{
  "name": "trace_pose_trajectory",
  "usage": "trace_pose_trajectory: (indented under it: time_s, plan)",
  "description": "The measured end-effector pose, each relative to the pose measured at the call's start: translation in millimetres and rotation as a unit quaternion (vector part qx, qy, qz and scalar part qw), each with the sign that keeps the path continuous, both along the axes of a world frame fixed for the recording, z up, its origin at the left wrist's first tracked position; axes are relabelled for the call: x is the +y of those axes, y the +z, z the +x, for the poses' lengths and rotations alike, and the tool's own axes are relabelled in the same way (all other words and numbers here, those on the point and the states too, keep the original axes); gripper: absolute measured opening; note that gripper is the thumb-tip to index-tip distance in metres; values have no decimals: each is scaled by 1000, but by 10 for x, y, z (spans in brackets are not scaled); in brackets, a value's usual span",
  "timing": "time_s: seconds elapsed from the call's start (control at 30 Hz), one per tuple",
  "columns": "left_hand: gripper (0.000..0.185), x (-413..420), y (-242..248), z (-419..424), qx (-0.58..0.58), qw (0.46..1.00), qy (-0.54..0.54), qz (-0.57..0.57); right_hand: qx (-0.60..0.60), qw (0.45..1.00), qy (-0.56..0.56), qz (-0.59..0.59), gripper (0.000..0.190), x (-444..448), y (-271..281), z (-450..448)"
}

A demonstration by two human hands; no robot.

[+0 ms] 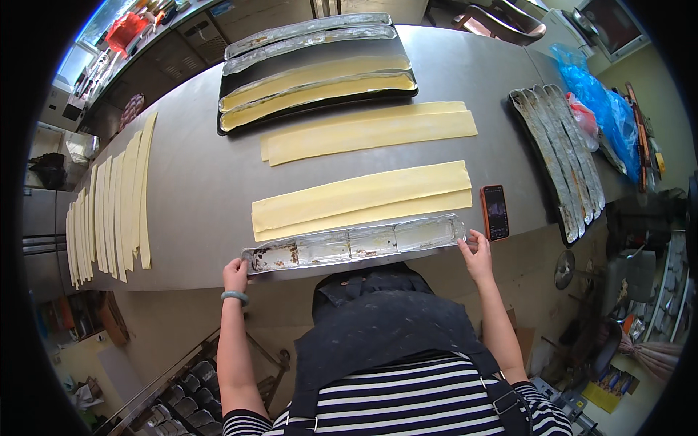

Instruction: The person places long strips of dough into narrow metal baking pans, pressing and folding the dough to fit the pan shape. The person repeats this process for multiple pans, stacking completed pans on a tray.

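Note:
My left hand (235, 274) grips the left end of a long, narrow metal baking tin (327, 248) with brown stains, at the table's near edge. At its right end my right hand (475, 252) holds the rim between thumb and fingers. Just beyond the tin lie two overlapping strips of pale yellow dough (360, 199). Farther off lies another overlapping pair of dough strips (371, 133). Behind them a black tray (322, 109) carries long tins; the nearer two are lined with yellow dough (327, 98), while the far ones (308, 32) look bare.
Many narrow dough strips (117, 201) lie side by side on the steel table (196, 180) at the left. A phone in a red case (494, 212) rests near my right hand. At the right are stained long tins (561, 158) on a dark tray and blue plastic bags (605, 109).

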State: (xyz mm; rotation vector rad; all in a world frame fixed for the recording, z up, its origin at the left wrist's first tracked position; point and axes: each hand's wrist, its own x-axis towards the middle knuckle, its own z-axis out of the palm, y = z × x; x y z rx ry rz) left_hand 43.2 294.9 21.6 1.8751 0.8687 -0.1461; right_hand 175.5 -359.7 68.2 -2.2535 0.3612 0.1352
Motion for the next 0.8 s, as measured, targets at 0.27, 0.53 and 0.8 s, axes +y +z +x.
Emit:
trace_pose_trajectory:
  time_s: [0.27,0.53,0.8]
  plan:
    - [38,-47,648,386,159,940,-198,226,7,994,23,-104,56,204,137,235]
    - [38,72,383,2205,-139,987,-56,61,-68,995,-40,65,43,119,105,2023]
    - [38,-531,-269,3001,-49,991,108,62,-28,986,-166,-3,48,-243,-660,3249]
